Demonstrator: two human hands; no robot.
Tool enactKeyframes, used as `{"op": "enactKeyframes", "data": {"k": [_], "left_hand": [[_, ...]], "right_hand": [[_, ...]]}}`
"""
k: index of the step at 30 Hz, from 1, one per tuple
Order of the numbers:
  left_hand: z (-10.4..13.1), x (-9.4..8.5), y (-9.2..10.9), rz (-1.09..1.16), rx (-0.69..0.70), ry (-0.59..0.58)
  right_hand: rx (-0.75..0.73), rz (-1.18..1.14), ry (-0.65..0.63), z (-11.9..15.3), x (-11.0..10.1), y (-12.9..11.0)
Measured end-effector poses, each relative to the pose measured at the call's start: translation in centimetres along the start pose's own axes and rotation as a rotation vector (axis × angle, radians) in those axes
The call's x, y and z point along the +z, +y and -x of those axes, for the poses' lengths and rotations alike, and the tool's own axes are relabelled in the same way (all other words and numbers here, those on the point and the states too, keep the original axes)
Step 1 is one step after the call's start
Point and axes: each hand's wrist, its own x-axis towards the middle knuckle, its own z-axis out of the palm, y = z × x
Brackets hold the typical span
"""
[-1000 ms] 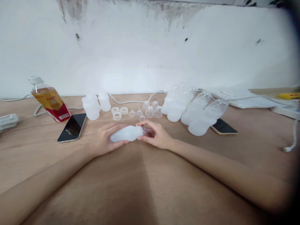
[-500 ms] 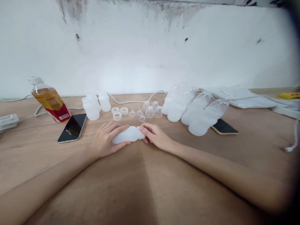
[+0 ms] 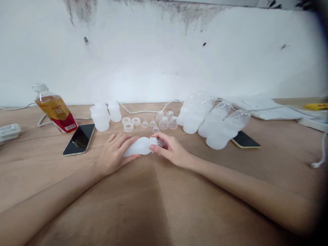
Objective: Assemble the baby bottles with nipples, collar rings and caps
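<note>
A frosted white bottle (image 3: 138, 147) lies on its side between my hands, its neck to the right. My left hand (image 3: 115, 152) is wrapped round its body. My right hand (image 3: 170, 149) grips the white collar at the neck, and a clear dome tip shows inside its fingers. Behind the bottle are white rings (image 3: 128, 127), small clear teats (image 3: 145, 124) and several clear domes (image 3: 163, 122). Open-necked frosted bottles (image 3: 100, 118) stand at the back left. Several frosted bottles with clear domed tops (image 3: 217, 135) are grouped at the right.
On the left are a drink bottle (image 3: 57, 112), a phone (image 3: 79, 140) and a clear plastic case (image 3: 9, 132). A second phone (image 3: 245, 139) lies behind the grouped bottles. White cables (image 3: 139, 112), a white bag (image 3: 271, 111) and a yellow object (image 3: 316, 106) are along the back.
The fingers of my right hand have shifted at the bottle neck, and the white collar and clear dome tip now show there. My left hand keeps its hold.
</note>
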Motion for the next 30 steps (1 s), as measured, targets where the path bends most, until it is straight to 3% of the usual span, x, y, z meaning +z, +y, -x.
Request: {"op": "enactKeyframes", "data": {"k": [4,7,9,10,13,17,22,30], "left_hand": [[-0.3,-0.1,0.1,0.042,-0.063,-0.013],[-0.4,-0.3,0.1,0.124,-0.191,-0.036],[-0.4,-0.3,0.0,0.166,-0.283,-0.043],[-0.4,-0.2,-0.1,0.179,-0.323,-0.04],[-0.4,0.1,-0.4,0.207,-0.396,-0.022],[-0.4,0.3,-0.5,0.249,-0.439,-0.014],[-0.5,0.1,-0.6,0.267,-0.501,-0.036],[-0.6,0.1,-0.6,0.289,-0.561,-0.032]], "right_hand": [[-0.003,0.042,-0.074,-0.6,-1.0,0.1],[-0.018,0.256,0.192,-1.2,-2.4,1.0],[0.013,0.54,0.392,-1.6,-3.4,2.0],[0.041,0.679,0.428,-1.7,-3.9,2.5],[0.159,0.922,0.354,-2.0,-4.7,3.9],[0.234,1.007,0.203,-1.8,-4.7,4.4],[0.226,1.137,0.242,-1.6,-4.4,3.4],[0.285,1.066,0.174,-1.6,-4.5,4.0]]}}
